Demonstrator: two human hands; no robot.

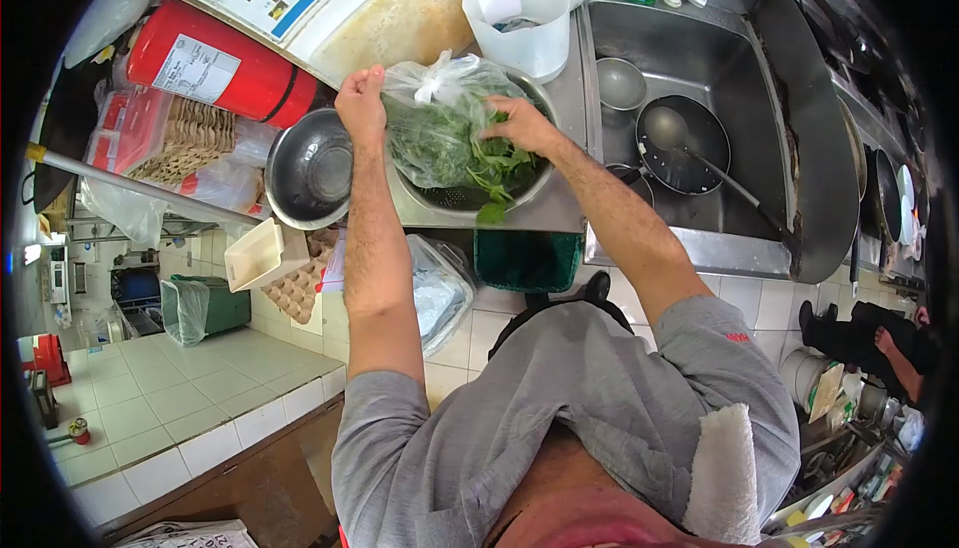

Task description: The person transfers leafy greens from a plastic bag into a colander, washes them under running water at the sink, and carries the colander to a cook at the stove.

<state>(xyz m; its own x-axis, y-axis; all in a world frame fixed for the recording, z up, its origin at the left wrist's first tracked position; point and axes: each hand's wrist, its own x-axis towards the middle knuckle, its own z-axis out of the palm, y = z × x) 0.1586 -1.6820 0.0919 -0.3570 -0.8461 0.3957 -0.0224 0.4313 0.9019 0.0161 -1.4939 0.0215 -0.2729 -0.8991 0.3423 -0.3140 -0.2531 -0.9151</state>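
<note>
A clear plastic bag (408, 133) of leafy greens, knotted at the top, lies over a metal colander (547, 98) on the steel counter. My left hand (362, 106) is closed at the bag's left edge, pinching the plastic. My right hand (521, 126) is closed on leafy greens (499, 163) at the bag's right side, its fingertips partly hidden among plastic and leaves. Some green leaves hang over the colander's near rim. Just left of the colander sits a metal bowl (311, 168).
On the right is a steel sink (689, 58) holding a black pan (709, 123) and a ladle (667, 130). A white plastic tub (534, 43) stands behind the colander. A red fire extinguisher (225, 63) lies at left. Another person's legs (879, 333) show at far right.
</note>
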